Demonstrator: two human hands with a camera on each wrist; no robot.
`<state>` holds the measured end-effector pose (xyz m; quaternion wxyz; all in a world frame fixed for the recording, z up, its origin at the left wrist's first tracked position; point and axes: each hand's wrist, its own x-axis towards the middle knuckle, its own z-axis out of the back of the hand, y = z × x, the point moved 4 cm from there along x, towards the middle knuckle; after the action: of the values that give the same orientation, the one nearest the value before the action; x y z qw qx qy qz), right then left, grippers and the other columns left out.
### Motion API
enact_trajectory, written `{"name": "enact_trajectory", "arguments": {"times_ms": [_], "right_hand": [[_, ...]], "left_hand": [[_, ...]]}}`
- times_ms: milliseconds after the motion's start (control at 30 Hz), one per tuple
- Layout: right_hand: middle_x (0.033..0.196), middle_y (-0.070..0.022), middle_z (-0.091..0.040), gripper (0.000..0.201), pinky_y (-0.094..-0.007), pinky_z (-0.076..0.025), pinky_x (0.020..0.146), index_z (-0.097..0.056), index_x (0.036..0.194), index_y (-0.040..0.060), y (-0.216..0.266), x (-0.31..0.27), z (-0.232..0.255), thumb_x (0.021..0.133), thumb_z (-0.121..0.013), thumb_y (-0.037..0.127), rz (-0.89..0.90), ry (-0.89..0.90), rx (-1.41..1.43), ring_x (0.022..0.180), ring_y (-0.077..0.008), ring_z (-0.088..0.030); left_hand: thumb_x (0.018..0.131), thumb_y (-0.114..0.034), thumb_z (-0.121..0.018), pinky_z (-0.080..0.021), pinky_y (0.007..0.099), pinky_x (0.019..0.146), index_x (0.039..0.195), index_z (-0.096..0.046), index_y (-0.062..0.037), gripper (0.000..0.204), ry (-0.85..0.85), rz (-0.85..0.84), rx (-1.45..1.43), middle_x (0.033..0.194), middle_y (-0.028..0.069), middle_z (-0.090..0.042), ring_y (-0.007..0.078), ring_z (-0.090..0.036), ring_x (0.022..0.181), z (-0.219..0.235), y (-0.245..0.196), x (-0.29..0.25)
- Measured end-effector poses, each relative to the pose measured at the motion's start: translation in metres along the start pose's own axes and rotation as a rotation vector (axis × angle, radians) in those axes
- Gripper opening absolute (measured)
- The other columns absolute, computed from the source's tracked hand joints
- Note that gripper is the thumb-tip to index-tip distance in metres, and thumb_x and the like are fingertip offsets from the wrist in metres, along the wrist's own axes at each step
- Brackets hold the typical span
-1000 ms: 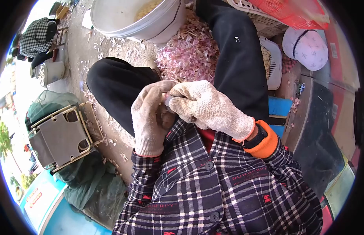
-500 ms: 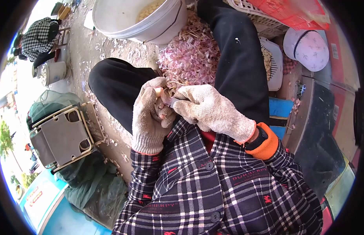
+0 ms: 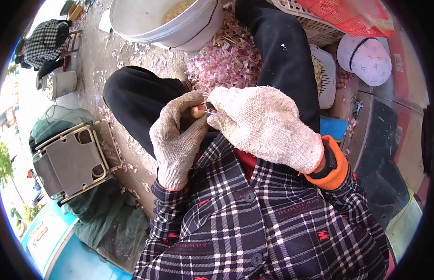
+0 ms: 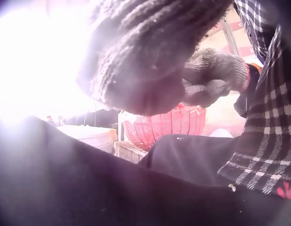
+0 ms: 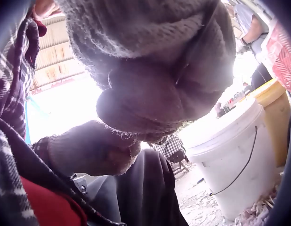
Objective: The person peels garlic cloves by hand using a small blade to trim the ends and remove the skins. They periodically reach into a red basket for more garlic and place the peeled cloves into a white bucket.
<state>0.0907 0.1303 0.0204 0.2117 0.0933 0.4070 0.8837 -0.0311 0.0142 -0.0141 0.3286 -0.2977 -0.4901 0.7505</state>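
Observation:
My gloved left hand [image 3: 176,140] pinches a pale garlic clove [image 3: 197,111] with reddish skin between thumb and forefinger, over my lap in the head view. Close against it on the right, my gloved right hand [image 3: 270,126] grips a small metal blade [image 3: 210,112], mostly covered by the fingers. The blade tip is right at the clove. In the left wrist view the left glove [image 4: 141,61] fills the top and hides the clove. The right glove [image 5: 150,70] likewise covers its work in the right wrist view.
Between my legs lies a heap of pinkish garlic skins [image 3: 226,67]. Beyond it stands a white bucket [image 3: 198,32] with peeled cloves inside. At the right are a white basket [image 3: 328,77] of cloves, a red basket [image 3: 347,14] and a pale hat [image 3: 371,58]. A folding chair [image 3: 72,158] stands left.
The left fingers have gone from curled in to a spread pinch on the clove. The right hand has turned over and risen slightly, its back now facing up, still with the blade.

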Motion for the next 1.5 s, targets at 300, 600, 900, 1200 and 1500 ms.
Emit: {"name": "enact_trajectory", "arguments": {"times_ms": [300, 600, 900, 1200, 1500], "right_hand": [[0.077, -0.0126, -0.065, 0.016, -0.0429, -0.051, 0.062, -0.063, 0.099, 0.0104, 0.002, 0.002, -0.005, 0.088, -0.064, 0.023, -0.041, 0.074, -0.078, 0.072, -0.0323, -0.066], [0.082, -0.0135, -0.067, 0.019, -0.0442, -0.05, 0.067, -0.067, 0.098, 0.0081, -0.011, -0.001, -0.005, 0.09, -0.063, 0.025, -0.083, 0.199, 0.091, 0.076, -0.0341, -0.066], [0.078, -0.0137, -0.066, 0.025, -0.0405, -0.051, 0.072, -0.068, 0.095, 0.0054, -0.022, -0.007, -0.014, 0.092, -0.061, 0.03, -0.444, 0.348, 0.587, 0.077, -0.0287, -0.067], [0.063, 0.0043, -0.051, 0.021, -0.0194, -0.03, 0.042, -0.064, 0.091, 0.004, -0.028, -0.014, -0.025, 0.097, -0.06, 0.024, -0.616, 0.283, 1.339, 0.048, -0.0012, -0.039], [0.065, -0.0011, -0.059, 0.031, -0.0267, -0.044, 0.05, -0.065, 0.086, 0.0052, -0.027, -0.012, -0.006, 0.087, -0.072, 0.036, -0.652, 0.099, 0.816, 0.054, -0.0082, -0.055]], "left_hand": [[0.069, 0.006, -0.073, -0.052, 0.0278, 0.067, 0.109, -0.068, -0.0065, 0.042, 0.064, -0.268, 0.373, 0.087, 0.0082, -0.068, 0.0169, -0.067, 0.073, -0.003, -0.022, 0.004], [0.068, 0.001, -0.077, -0.054, 0.0295, 0.074, 0.11, -0.069, -0.0035, 0.043, 0.311, -0.255, 0.557, 0.093, 0.0097, -0.07, 0.0172, -0.069, 0.08, -0.003, -0.032, 0.004], [0.081, -0.004, -0.073, -0.052, 0.0234, 0.068, 0.115, -0.064, 0.0043, 0.036, 0.296, 0.389, -0.41, 0.088, 0.0058, -0.069, 0.0109, -0.064, 0.075, -0.002, -0.006, -0.003], [0.095, -0.024, -0.058, -0.043, 0.0232, 0.041, 0.116, -0.058, 0.0055, 0.036, 0.093, 0.429, -0.859, 0.076, 0.0086, -0.061, 0.0142, -0.057, 0.054, -0.006, 0.011, -0.007], [0.097, -0.011, -0.058, -0.049, 0.0239, 0.055, 0.123, -0.058, 0.0077, 0.031, 0.006, 0.296, -0.674, 0.09, 0.0119, -0.068, 0.0133, -0.061, 0.064, -0.011, -0.004, -0.006]]}}
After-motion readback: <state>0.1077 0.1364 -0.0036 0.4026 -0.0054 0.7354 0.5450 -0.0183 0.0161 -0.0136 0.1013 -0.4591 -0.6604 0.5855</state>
